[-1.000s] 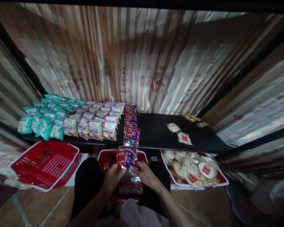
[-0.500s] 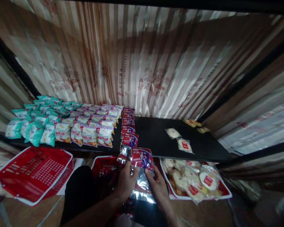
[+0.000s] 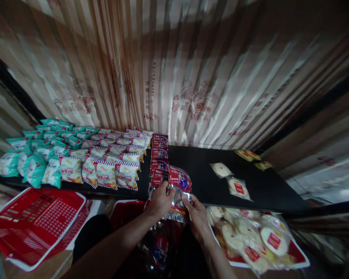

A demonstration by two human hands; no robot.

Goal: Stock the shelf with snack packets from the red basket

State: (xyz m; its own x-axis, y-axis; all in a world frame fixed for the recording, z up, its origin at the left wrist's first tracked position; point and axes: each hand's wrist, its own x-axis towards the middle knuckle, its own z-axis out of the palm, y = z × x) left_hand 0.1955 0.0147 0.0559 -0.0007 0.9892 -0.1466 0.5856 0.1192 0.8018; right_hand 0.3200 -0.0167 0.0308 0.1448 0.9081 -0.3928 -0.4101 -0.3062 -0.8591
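Pleated pale curtain with reddish print (image 3: 174,69) hangs behind a flat black shelf (image 3: 200,170). Below the shelf's left end I see a tilted red plastic basket with a white rim (image 3: 31,228). Teal-and-white puffed snack bags (image 3: 35,170) crowd that end; to their right stand white snack bags with striped tops (image 3: 106,172). Partly hidden beneath the shelf's front edge sits a second red basket (image 3: 128,204). Above it, dark red flat packets (image 3: 159,153) run front to back in one overlapping row on the shelf. Just right of this row, at the shelf's front edge, I have a red foil packet with a silver lower part (image 3: 178,180), the left hand (image 3: 162,199) pinching its left side, the right hand's (image 3: 196,211) fingers gripping its lower right. Farther right on the shelf lie two clear-wrapped round white cakes (image 3: 221,169); more fill a white-rimmed red basket (image 3: 301,265) below. Small yellow packets (image 3: 247,155) lie near the shelf's right end.
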